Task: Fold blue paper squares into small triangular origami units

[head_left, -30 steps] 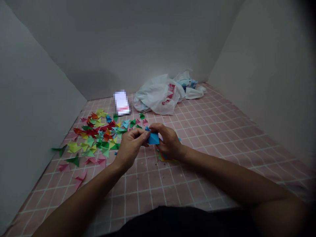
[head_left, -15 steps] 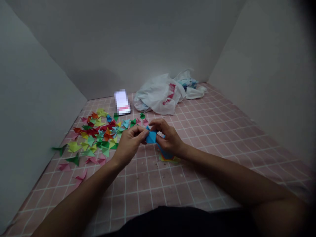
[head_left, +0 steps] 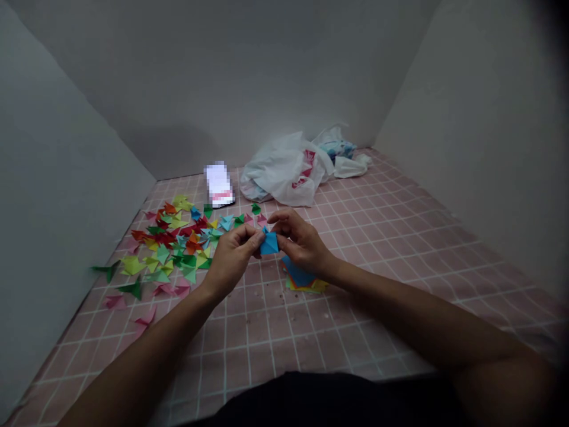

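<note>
Showing partial folds, a blue paper piece (head_left: 269, 243) is pinched by the left hand (head_left: 235, 258) above the checked cloth (head_left: 377, 231); its opposite edge is met by the right hand (head_left: 304, 243), grip undetermined. Dozens of folded pieces (head_left: 169, 238) are scattered toward the cloth's left edge; the sheet stack (head_left: 300, 276) is judged unfolded. Red marking on the plastic bag (head_left: 280, 169), far edge, cannot be read.

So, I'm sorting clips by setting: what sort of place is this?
Probably an indoor craft nook: grey walls on three sides, a pink checked cloth and many folded papers.
</note>
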Motion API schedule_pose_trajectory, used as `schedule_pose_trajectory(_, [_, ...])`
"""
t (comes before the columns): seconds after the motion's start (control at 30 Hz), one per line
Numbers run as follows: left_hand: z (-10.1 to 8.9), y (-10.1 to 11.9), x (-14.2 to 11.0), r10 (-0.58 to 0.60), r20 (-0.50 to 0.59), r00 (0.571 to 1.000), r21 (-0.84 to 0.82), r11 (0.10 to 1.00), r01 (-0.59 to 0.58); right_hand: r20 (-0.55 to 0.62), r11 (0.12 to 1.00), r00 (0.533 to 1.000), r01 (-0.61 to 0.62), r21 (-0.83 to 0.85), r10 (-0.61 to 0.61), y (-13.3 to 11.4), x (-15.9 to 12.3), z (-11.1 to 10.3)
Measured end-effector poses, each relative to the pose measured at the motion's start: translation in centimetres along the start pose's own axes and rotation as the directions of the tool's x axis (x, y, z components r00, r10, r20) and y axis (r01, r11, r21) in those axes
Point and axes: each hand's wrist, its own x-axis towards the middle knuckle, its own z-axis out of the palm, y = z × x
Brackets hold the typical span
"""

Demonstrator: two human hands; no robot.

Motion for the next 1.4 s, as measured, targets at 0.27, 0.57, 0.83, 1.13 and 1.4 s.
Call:
schedule_pose_trajectory(0.27, [0.5, -0.9, 0.0, -0.029, -0.069, 0.997, -0.102, 0.995, 0.022, 0.0, 0.963, 0.989, -0.144, 0.229, 0.148, -0.6, 0.5, -0.1])
schedule_pose_trajectory(0.57, [0.8, -1.7, 0.0, 0.003, -0.198, 0.98, -0.143, 0.989, -0.032, 0.119, 0.877, 0.901, -0.432, 0.208, 0.416, -1.5, 0.4, 0.1])
schedule_pose_trajectory(0.83, [1.0, -1.8, 0.3, -0.052, -0.13, 0.99, -0.202, 0.979, 0.024, -0.08, 0.94, 0.939, -0.326, 0.098, 0.334, -1.0, 0.8, -0.4])
schedule_pose_trajectory(1.13, [1.6, -2.3, -0.2, -0.114, -0.104, 0.988, -0.308, 0.948, 0.077, -0.03, 0.927, 0.934, -0.349, 0.136, 0.356, -0.3, 0.9, -0.4])
schedule_pose_trajectory(1.4, [1.3, -2.3, -0.1, -0.03, -0.126, 0.992, -0.148, 0.989, 0.011, -0.071, 0.963, 0.967, -0.253, -0.09, 0.247, -0.6, 0.8, -0.4])
